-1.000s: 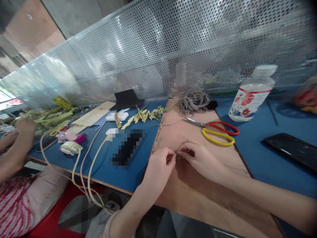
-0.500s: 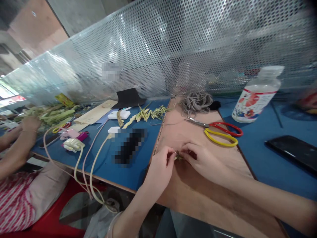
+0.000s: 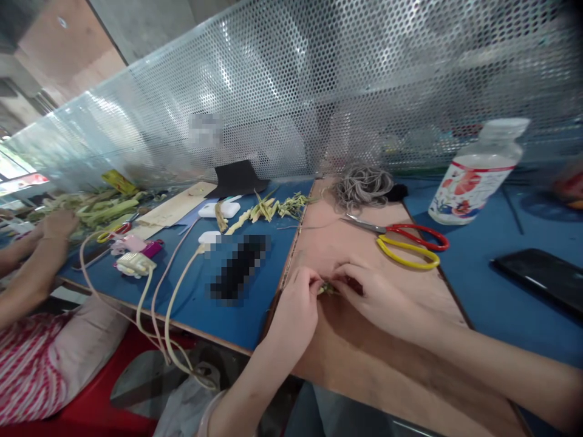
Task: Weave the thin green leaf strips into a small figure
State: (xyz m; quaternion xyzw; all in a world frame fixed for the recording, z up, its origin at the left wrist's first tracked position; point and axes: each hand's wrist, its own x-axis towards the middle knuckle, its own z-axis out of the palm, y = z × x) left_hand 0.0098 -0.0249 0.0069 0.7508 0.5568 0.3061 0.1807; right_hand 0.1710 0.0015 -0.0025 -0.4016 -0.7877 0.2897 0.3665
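Note:
My left hand (image 3: 295, 309) and my right hand (image 3: 370, 295) meet over a brown wooden board (image 3: 355, 364), fingers pinched together on a small green plant piece (image 3: 326, 289) held between them. Most of that piece is hidden by my fingertips. Red and yellow handled scissors (image 3: 401, 241) lie on the board just beyond my right hand. A bundle of grey twine (image 3: 362, 184) sits at the board's far end.
Green leaf strips (image 3: 268, 209) lie on the blue table (image 3: 191, 291). A plastic bottle (image 3: 473, 176) and a black phone (image 3: 540, 276) are at the right. Cream cords (image 3: 159, 303) hang over the front edge. Another person's arm (image 3: 31, 261) works at the far left. A perforated metal screen (image 3: 319, 91) backs the table.
My hands have drawn slightly closer together around the plant piece. The view shifted a little; nothing else moved.

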